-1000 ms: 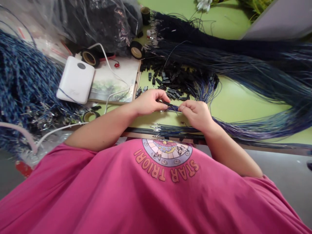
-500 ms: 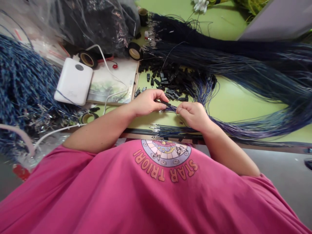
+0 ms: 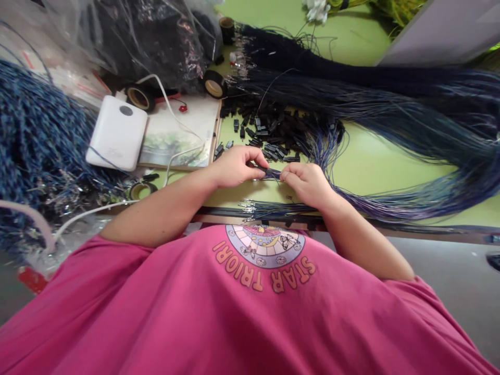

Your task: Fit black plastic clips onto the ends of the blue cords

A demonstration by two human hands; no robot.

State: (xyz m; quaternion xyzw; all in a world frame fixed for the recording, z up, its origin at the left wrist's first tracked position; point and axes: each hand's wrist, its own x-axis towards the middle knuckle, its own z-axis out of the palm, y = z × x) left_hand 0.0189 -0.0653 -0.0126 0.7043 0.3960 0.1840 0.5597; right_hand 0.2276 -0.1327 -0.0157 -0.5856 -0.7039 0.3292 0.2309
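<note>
My left hand (image 3: 239, 165) pinches a small black connector housing (image 3: 269, 170), partly hidden by the fingers. Just to its right, my right hand (image 3: 307, 182) is closed with thumb and forefinger on thin dark wires (image 3: 277, 175) that run to the housing. Whether a wire end sits inside the housing cannot be made out. Behind the hands lies a heap of black connector housings (image 3: 273, 127). Nearer my body, a bundle of wires with bare metal terminals (image 3: 250, 207) lies along the table edge.
Long dark blue wires (image 3: 351, 83) stretch across the green table (image 3: 390, 161). On the left are a white power bank (image 3: 117, 133), a notebook (image 3: 175, 140), black tape rolls (image 3: 214, 84) and twisted blue wires (image 3: 35, 140). A plastic bag (image 3: 156, 41) stands behind.
Both hands stay in nearly the same place. The right fingers have moved slightly left, closer to the housing in the left hand.
</note>
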